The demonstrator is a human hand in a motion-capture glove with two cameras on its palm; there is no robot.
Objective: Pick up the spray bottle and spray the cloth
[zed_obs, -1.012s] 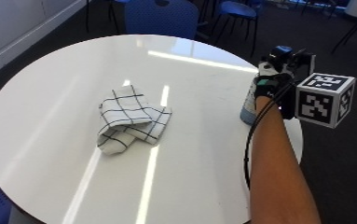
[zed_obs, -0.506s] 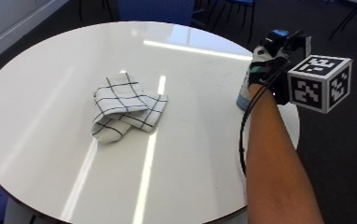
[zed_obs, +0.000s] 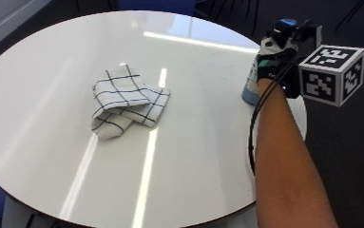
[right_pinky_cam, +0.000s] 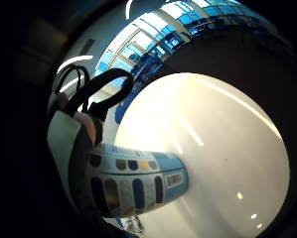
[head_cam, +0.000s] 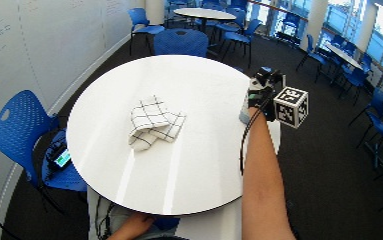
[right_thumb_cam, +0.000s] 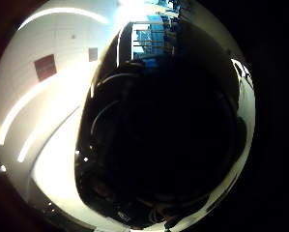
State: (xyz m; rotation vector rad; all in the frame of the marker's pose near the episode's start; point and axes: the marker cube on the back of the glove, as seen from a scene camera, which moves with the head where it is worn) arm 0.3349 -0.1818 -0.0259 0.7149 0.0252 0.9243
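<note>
Table [zed_obs: 55, 156], round and white, carries two things: one checked cloth [zed_obs: 126, 101], crumpled near the middle, and one bottle [zed_obs: 252, 85] upright near the edge on the person's right, well apart from the cloth. The gloved right hand [zed_obs: 276, 57] is at the bottle, its fingers seemingly curled round the body, and the little-finger palm view shows the bottle's blue patterned label [right_pinky_cam: 138, 178] close against the palm.

Bare table [zed_obs: 187, 166] between cloth [zed_obs: 126, 101] and spray bottle [zed_obs: 252, 85]; open passage, only crumpled cloth raised.
</note>
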